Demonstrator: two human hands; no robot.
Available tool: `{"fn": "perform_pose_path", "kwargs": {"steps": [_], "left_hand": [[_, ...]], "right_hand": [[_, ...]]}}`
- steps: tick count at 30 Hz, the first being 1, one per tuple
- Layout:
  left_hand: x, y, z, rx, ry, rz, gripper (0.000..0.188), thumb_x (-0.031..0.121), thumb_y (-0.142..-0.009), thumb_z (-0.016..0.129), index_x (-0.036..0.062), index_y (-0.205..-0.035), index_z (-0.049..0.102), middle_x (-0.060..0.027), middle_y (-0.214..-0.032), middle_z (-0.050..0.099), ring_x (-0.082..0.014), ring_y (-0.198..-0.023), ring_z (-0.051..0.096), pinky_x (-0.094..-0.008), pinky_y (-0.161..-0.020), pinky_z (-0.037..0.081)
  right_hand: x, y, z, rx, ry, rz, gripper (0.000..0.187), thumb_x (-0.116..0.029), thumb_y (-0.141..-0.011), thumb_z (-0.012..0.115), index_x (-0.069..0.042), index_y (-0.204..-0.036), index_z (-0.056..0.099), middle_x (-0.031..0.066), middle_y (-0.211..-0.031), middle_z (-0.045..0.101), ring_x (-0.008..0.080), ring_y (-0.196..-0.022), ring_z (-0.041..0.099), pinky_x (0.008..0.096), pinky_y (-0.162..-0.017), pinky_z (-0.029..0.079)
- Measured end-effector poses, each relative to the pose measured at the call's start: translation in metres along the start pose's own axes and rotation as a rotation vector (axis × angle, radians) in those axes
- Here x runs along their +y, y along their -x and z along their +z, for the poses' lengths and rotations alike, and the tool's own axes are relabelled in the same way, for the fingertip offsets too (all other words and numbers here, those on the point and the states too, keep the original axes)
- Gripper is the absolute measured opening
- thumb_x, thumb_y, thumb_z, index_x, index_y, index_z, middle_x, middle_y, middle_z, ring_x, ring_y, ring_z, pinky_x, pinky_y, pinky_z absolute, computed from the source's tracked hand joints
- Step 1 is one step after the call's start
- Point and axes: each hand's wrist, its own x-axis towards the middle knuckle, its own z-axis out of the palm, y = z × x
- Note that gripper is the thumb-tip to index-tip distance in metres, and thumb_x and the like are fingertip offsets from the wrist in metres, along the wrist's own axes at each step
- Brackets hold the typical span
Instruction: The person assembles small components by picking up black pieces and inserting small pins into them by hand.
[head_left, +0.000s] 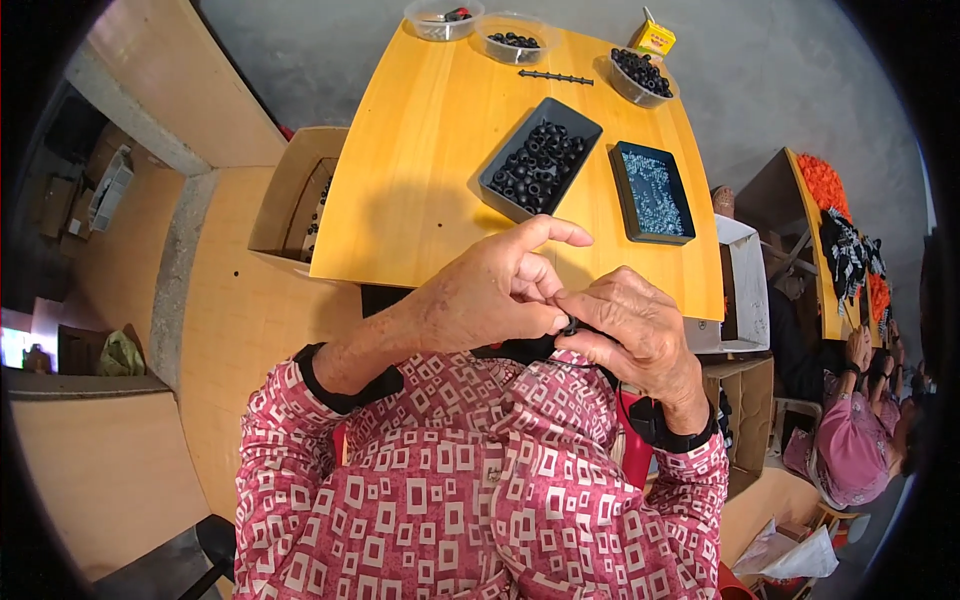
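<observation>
So both my hands are up close to my chest, just off the near edge of the yellow table (420,180). My left hand (490,295) and right hand (640,335) are pinched together around one small black ring (570,326), which sits right between my thumbs and fingertips; only a sliver of it shows. Left index finger sticks out straight, the rest are curled in.

Out on the table, a black tray of black rings (540,160) sits a bit past my hands, and just to its right is a second black tray of tiny pale bits (652,192), can't tell what exactly. Along the far edge are three clear tubs (512,40), two with more black pieces, and a thin black rod (555,76) lying between them. A small yellow carton (655,38) stands past the far right corner. An open cardboard box (295,195) sits beside the table's left side.
</observation>
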Motion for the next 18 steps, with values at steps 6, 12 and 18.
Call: {"fn": "perform_pose_path", "kwargs": {"steps": [6,12,18], "left_hand": [[0.011,-0.001,0.004,0.001,0.076,-0.074,0.067,0.001,-0.086,0.067,0.0036,-0.144,0.034,-0.0042,-0.088,0.067,-0.0066,-0.077,0.062,-0.0217,-0.067,0.05],[-0.003,-0.002,0.009,0.066,0.129,-0.068,0.054,0.009,-0.092,0.063,0.0018,-0.141,0.04,-0.0028,-0.086,0.067,-0.0067,-0.074,0.06,-0.0214,-0.067,0.049],[-0.009,-0.002,0.013,0.075,0.124,-0.007,0.044,0.011,-0.095,0.06,-0.001,-0.135,0.046,-0.002,-0.085,0.067,-0.0055,-0.073,0.058,-0.021,-0.068,0.049]], "right_hand": [[-0.007,0.003,-0.001,0.087,0.133,-0.067,0.039,-0.011,-0.07,0.082,0.001,-0.105,0.069,0.009,-0.085,0.067,0.0243,-0.078,0.063,0.0345,-0.068,0.052],[-0.008,0.009,0.004,0.19,0.207,-0.029,0.03,-0.011,-0.07,0.082,0.0,-0.094,0.068,0.0081,-0.079,0.066,0.024,-0.073,0.063,0.0337,-0.065,0.052],[-0.004,0.013,0.008,0.231,0.2,-0.02,0.03,-0.011,-0.07,0.083,0.0,-0.093,0.068,0.0084,-0.076,0.064,0.0238,-0.071,0.062,0.0335,-0.063,0.051]]}}
